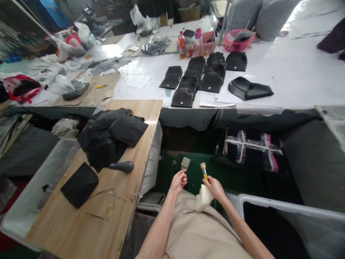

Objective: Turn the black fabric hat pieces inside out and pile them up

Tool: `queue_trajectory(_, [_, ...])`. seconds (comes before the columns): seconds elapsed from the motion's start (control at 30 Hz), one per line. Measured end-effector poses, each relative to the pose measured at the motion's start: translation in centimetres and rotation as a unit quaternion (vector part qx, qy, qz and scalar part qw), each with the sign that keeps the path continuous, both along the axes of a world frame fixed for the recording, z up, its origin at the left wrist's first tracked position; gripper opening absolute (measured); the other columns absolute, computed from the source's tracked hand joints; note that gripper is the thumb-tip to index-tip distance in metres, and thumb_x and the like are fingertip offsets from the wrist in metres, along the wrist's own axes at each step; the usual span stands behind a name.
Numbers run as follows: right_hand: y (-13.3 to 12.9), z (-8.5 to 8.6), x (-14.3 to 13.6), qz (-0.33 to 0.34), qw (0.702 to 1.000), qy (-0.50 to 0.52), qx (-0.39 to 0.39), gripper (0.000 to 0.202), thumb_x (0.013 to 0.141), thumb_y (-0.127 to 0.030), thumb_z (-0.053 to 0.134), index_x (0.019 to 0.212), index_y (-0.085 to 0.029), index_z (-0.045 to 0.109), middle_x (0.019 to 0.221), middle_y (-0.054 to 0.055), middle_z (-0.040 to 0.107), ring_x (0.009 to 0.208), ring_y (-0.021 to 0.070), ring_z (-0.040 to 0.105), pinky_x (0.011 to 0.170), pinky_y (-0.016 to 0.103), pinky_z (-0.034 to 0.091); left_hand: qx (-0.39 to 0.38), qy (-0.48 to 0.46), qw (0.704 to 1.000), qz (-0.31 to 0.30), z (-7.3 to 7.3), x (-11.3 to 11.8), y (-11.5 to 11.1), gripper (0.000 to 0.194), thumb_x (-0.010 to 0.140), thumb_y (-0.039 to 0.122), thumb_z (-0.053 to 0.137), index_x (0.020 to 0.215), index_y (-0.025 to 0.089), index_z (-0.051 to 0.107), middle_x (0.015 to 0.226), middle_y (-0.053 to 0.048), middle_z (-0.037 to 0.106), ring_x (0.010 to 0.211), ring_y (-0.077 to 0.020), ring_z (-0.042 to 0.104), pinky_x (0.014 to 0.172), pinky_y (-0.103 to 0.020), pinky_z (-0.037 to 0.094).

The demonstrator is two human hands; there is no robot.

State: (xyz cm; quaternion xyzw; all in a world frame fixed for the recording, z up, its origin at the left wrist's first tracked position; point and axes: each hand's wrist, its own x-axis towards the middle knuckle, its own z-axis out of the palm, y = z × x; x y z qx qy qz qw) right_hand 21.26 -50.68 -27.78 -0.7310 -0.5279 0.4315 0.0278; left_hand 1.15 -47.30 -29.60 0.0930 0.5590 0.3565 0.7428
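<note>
My right hand [215,188] is closed around the yellow handle of a small brush [204,171], its pale, clotted bristles pointing up and away. A cream-white block [204,198], perhaps foam, sits just under that hand above my lap; whether the hand grips it too is unclear. My left hand [179,181] is held to the left with thumb and fingers pinched together, and anything between them is too small to make out. Just beyond its fingertips is a small greyish block or container [185,163] against the green floor.
A wooden board [121,208] at left bears black fabric pieces [113,129], a grey-handled tool [122,166] and glasses [107,205]. Black moulded pieces [212,79] stand on the white worktable [296,79] ahead. A white bin [291,207] is at right, a strapped bundle [250,149] under the table.
</note>
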Motion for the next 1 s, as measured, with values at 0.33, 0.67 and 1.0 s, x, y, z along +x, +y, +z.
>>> queue_trajectory(0.33, [13.1,-6.1,-3.3,0.067,0.997,-0.006,-0.037,0.023,0.092,-0.029,0.044,0.077,-0.020,0.059,0.076,0.004,0.069,0.069,0.0178,0.064,0.055,0.023,0.033,-0.071,0.071,0.995,0.018,-9.7,-1.0,8.0,0.062,0.054,0.066,0.077,0.064,0.017,0.041,0.052,0.008,0.041,0.040,-0.0021,0.036,0.037,-0.015,0.017])
queue_trajectory(0.67, [28.1,-23.0,-7.1,0.182,0.977,0.020,-0.109,0.022,0.093,-0.032,0.056,0.107,-0.015,0.062,0.102,0.006,0.066,0.088,0.0178,0.064,0.077,0.033,0.052,-0.155,0.254,0.952,-0.071,-25.0,-3.7,13.4,0.037,0.078,0.054,0.057,0.078,0.017,0.053,0.043,0.007,0.043,0.032,-0.0080,0.038,0.038,-0.019,0.024])
queue_trajectory(1.0, [36.1,-40.0,-7.3,0.150,0.986,0.052,-0.040,0.033,0.093,-0.035,0.058,0.121,-0.017,0.057,0.121,0.008,0.058,0.103,0.0222,0.061,0.087,0.042,0.053,-0.114,0.396,0.860,-0.300,-43.4,-2.7,17.4,0.015,0.074,0.031,0.065,0.080,0.018,0.063,0.088,-0.012,0.068,0.103,-0.0303,0.062,0.086,-0.037,0.043])
